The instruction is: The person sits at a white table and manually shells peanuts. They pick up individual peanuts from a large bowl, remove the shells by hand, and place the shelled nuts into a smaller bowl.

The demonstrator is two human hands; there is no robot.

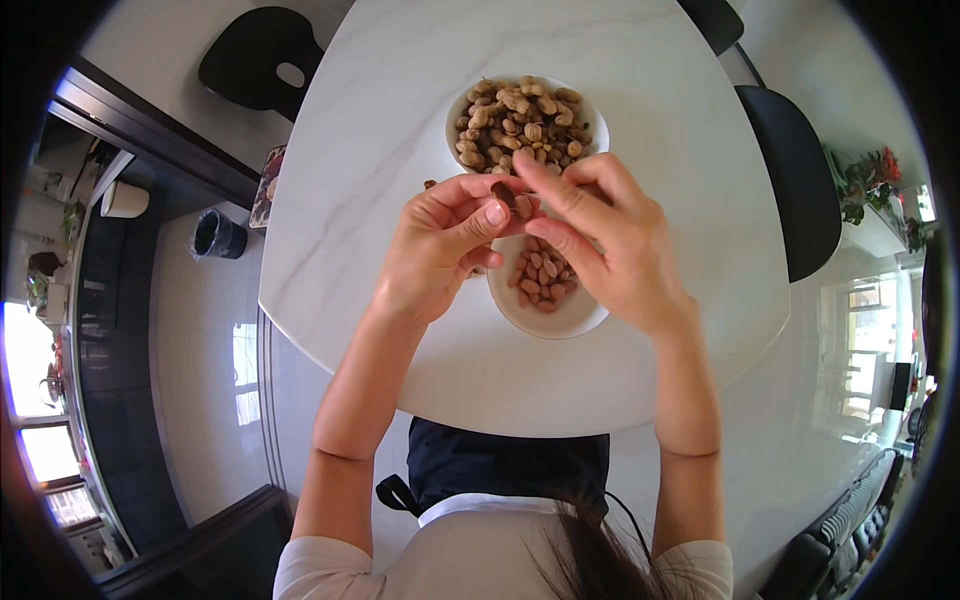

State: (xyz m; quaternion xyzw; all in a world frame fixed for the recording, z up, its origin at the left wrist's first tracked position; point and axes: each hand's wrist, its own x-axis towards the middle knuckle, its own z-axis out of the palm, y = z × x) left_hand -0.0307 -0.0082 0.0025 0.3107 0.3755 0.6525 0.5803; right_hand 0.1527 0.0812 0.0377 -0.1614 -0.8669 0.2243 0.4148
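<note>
My left hand (442,244) holds an opened peanut shell (503,194) between thumb and fingers, with a pinkish kernel (523,206) showing at it. Close on the right is my right hand (600,232), thumb and index finger apart beside the shell; whether its fingertips touch the kernel I cannot tell. Beyond both hands, a white bowl (602,135) is heaped with unshelled peanuts (517,120). Below my hands, a smaller white bowl (551,326) holds several shelled peanut kernels (541,277). Bits of shell (430,184) lie partly hidden behind my left hand.
The white marbled table (360,187) has a curved edge close to my body. Dark chairs (787,180) stand at its right, and another black chair (259,60) is at the upper left. A lined dark bin (217,234) stands on the floor at the left.
</note>
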